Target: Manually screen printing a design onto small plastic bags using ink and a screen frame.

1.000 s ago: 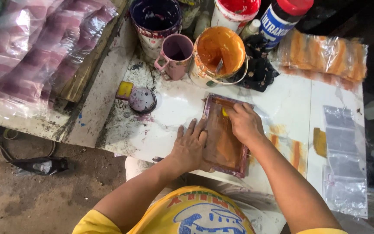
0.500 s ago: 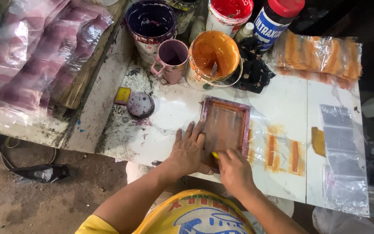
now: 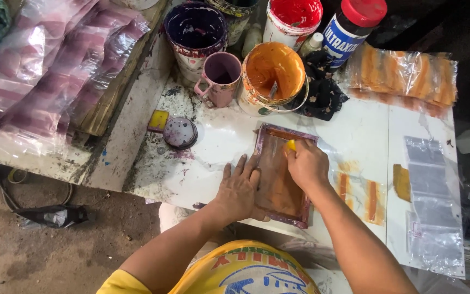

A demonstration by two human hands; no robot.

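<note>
Her right hand [image 3: 307, 166], fingers closed on a yellow squeegee [image 3: 291, 145], has swept back to twelve o'clock on the framed screen [image 3: 279, 179] mid-desk [image 3: 354, 136], starting another pass, while her left hand [image 3: 240, 188] lies flat, fingers spread, pinning the frame's nine o'clock edge.

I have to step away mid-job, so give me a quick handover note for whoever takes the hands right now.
Left hand: flat on the near left edge of the screen frame, pinning it to the white table.
Right hand: fingers closed on a yellow squeegee at the frame's far end.
Orange paint bucket stands just beyond the frame.
Done: orange-printed clear bags lie far right; one lies beside the frame.
Left: blank bags wait at right.
</note>
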